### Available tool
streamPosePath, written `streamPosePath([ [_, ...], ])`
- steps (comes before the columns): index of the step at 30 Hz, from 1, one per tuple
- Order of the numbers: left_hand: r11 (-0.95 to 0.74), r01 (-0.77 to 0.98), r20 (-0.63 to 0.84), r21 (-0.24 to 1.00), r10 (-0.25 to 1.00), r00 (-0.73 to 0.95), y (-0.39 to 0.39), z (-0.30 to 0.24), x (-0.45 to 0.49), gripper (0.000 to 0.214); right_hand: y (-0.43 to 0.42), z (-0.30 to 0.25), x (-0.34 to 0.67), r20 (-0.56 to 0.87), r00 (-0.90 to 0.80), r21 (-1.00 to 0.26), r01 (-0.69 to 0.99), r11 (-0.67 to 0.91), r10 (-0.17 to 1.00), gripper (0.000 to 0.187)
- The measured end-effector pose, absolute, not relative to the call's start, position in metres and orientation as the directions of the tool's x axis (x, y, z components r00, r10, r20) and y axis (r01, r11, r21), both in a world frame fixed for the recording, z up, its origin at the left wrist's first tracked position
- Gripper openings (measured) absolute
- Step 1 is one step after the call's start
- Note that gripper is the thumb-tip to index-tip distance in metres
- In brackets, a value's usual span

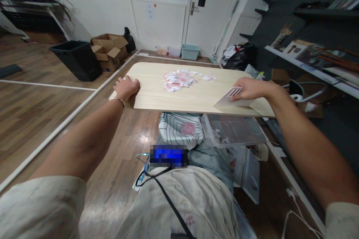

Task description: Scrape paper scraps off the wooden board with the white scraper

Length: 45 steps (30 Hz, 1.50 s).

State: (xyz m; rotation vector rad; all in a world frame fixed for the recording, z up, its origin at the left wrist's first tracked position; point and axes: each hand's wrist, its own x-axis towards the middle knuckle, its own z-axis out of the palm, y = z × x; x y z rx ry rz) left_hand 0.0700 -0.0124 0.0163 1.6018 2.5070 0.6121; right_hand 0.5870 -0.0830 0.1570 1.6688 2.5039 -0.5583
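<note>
A light wooden table (157, 97) stands in front of me with a pile of torn white and pink paper scraps (182, 79) near its far middle. My left hand (126, 87) rests on the table's left edge, fingers curled over it. My right hand (248, 89) lies at the table's right side and presses down on a white slotted scraper-like card (231, 99) that sits flat on the wood, its wide edge toward me.
A clear plastic bin (232, 130) with paper bits sits under the table's near edge, beside a patterned cloth (181, 129). A black bin (77, 58) and cardboard boxes (109, 50) stand on the floor at left. Shelves (314, 63) run along the right.
</note>
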Motion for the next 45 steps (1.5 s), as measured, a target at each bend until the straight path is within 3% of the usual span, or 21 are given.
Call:
streamPosePath([
  [14,0.368,0.847,0.128,0.383,0.887,-0.443,-0.013,0.016,0.070,0.085,-0.076,0.153,0.590,-0.244,-0.383,-0.245,0.913,0.325,0.891,0.039],
  [27,0.362,0.839,0.125,0.407,0.887,-0.444,-0.008,0.014,0.067,0.085,-0.080,0.162,0.573,-0.273,-0.338,-0.292,0.921,0.257,0.901,0.023],
  [36,0.368,0.840,0.123,0.398,0.886,-0.446,-0.012,0.016,0.070,0.082,-0.071,0.155,0.582,-0.265,-0.381,-0.218,0.919,0.330,0.886,0.039],
  [45,0.378,0.843,0.122,0.382,0.884,-0.452,-0.013,0.016,0.070,0.082,-0.066,0.155,0.575,-0.287,-0.319,-0.204,0.942,0.268,0.903,0.037],
])
